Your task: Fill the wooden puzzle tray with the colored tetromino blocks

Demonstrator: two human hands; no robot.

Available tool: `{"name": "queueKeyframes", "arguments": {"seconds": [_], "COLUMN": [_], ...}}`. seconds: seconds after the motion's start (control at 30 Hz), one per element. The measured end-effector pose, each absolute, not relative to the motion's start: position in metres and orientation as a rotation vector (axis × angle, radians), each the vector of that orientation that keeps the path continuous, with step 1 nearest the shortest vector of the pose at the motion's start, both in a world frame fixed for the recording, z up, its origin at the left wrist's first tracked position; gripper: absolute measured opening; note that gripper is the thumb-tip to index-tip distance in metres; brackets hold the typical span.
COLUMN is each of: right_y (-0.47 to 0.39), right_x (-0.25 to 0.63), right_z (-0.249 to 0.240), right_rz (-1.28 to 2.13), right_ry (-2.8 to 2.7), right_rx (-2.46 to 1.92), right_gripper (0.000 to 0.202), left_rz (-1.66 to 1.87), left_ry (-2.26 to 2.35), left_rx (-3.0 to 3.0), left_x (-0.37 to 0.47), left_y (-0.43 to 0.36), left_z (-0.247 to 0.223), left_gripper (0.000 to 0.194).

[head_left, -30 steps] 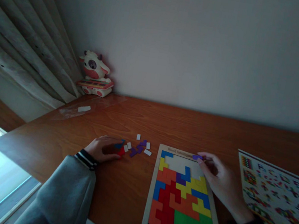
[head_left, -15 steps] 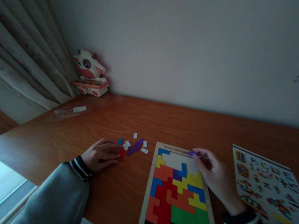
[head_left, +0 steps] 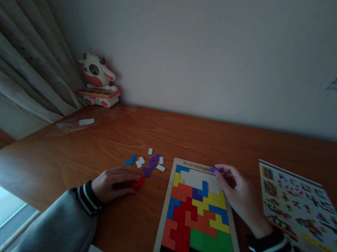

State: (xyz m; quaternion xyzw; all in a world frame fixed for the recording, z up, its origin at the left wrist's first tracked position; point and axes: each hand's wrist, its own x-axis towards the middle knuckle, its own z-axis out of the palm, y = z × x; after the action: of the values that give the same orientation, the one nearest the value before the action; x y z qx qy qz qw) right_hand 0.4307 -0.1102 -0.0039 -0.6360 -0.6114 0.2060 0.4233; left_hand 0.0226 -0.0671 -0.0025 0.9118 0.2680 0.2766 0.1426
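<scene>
A wooden puzzle board lies on the table, mostly filled with coloured pieces; its pale bottom shows near the top. At the board's top right edge, my right hand pinches a purple piece between thumb and fingertips. To the left of the board, my left hand has its fingers closed on a red piece. Just beyond it lie several purple pieces, a blue piece and several white tiles.
A printed pattern sheet lies to the right of the board. A cow toy stands at the back left near the curtain. Clear plastic with a white label is on the table's left side.
My left hand has drawn slightly nearer to me with the red piece, uncovering more of the blue piece. My right hand still holds the purple piece. The whole view has shifted a little.
</scene>
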Motion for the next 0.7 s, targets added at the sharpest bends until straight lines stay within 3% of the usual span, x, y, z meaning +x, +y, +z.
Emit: {"name": "queueKeyframes", "arguments": {"seconds": [0.37, 0.5, 0.7], "right_y": [-0.109, -0.11, -0.123], "right_x": [0.429, 0.427, 0.41], "right_z": [-0.007, -0.006, 0.009], "right_rz": [0.578, 0.752, 1.03], "right_ry": [-1.474, -1.414, -1.728], "right_rx": [-1.517, -1.423, -1.344], "right_gripper": [0.034, 0.037, 0.026], "left_rz": [0.916, 0.929, 0.974], "left_ry": [0.75, 0.723, 0.662], "left_rx": [2.435, 2.034, 1.578], "left_x": [0.068, 0.12, 0.189], "left_y": [-0.068, -0.059, -0.036], "left_z": [0.003, -0.001, -0.015], "left_gripper": [0.033, 0.028, 0.04]}}
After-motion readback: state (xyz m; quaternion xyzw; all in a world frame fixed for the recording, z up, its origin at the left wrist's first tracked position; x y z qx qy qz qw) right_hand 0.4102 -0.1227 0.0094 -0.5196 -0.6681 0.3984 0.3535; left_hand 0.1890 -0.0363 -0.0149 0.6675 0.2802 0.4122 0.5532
